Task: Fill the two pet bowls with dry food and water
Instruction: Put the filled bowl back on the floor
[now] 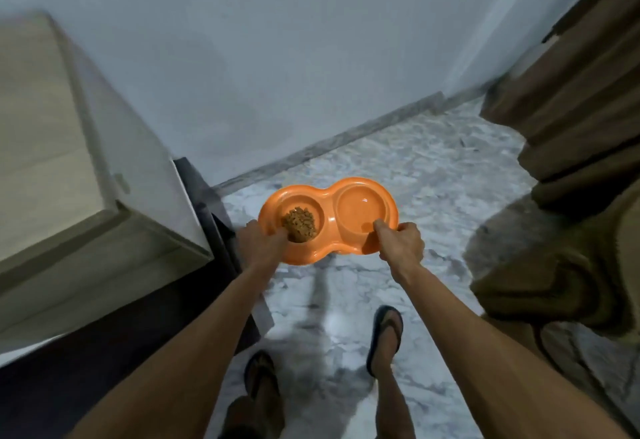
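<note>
An orange double pet bowl [329, 212] is held level in the air above the marble floor. Its left bowl holds a heap of brown dry food [300, 224]. Its right bowl [362, 208] holds clear water with a small glint on it. My left hand [262, 243] grips the near left rim, thumb over the edge beside the food. My right hand [401, 243] grips the near right rim, with its thumb reaching over into the water bowl.
A pale wooden cabinet [69, 168] with a dark base stands at the left. A white wall [277, 58] with a grey skirting is ahead. Brown curtains [575, 127] hang at the right. My feet in sandals [386, 334] stand on the grey marble floor [433, 175].
</note>
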A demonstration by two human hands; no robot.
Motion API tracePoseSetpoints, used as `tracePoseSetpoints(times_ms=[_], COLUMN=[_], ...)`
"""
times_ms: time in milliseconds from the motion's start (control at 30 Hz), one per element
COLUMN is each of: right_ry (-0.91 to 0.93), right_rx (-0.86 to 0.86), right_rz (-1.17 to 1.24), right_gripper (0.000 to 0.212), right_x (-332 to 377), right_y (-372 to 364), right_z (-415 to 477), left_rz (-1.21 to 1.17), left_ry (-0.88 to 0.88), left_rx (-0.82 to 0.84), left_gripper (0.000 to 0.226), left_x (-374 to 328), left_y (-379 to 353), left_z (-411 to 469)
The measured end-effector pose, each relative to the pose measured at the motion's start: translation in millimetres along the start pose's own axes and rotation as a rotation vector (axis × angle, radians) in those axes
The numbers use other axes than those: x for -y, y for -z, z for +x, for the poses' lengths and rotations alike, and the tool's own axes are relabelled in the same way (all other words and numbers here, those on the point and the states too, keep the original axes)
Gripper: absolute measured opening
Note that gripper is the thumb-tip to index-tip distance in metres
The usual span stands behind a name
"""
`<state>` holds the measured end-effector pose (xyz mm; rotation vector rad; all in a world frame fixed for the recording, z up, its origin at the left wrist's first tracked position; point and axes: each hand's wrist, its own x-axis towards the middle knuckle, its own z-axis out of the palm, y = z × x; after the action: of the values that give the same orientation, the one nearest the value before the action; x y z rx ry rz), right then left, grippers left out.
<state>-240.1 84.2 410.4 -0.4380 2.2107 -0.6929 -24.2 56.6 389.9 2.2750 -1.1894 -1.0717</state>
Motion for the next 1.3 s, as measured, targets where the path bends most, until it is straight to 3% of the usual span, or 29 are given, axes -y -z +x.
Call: tracePoseSetpoints(times_ms=[67,167,300,433,633,767,867,1000,1300], right_ry=[-0.001,0.005,0.016,0.051,0.090,0.082,0.077,0.070,0.083], right_rx=[0.036,0.091,0.142,0.151,0.213,0.257,0.270,0.268,0.249], right_rz=[0.000,-0.044,-0.093,-0.131,-0.198,-0.182,-0.194,-0.194,-0.202], right_gripper=[0.055,0.037,0.065,0.058,0.066,0.075,0.079,0.069,0.066], right_x=[-1.8,-14.4,-44.8,-83.9,-147.1,-183.6,-206.7,-231.1,-247.6], right_y=[-27.1,-73.0,-144.3,-220.2,-320.9,-374.3,-402.4,-424.3,-433.5], right_z=[34.3,91.6,171.8,242.7,320.7,347.2,360.9,373.8,374.7], left_rz=[-0.017,-0.075,-0.080,-0.076,-0.081,-0.117,-0.128,-0.122,-0.151], left_ry=[0.039,0.114,0.187,0.209,0.290,0.368,0.424,0.458,0.482], left_rx=[-0.049,-0.083,-0.126,-0.178,-0.247,-0.262,-0.273,-0.293,-0.294], left_gripper=[0.030,0.032,0.035,0.059,0.027,0.035,0.028,0.032,0.032], left_x=[10.9,36.7,79.7,135.5,212.3,262.1,291.6,318.6,340.7], left_y=[-26.4,-72.1,-132.7,-189.6,-255.5,-285.7,-305.7,-324.6,-340.5], left_z=[29.3,73.6,139.6,208.7,287.9,323.6,338.7,349.3,357.3])
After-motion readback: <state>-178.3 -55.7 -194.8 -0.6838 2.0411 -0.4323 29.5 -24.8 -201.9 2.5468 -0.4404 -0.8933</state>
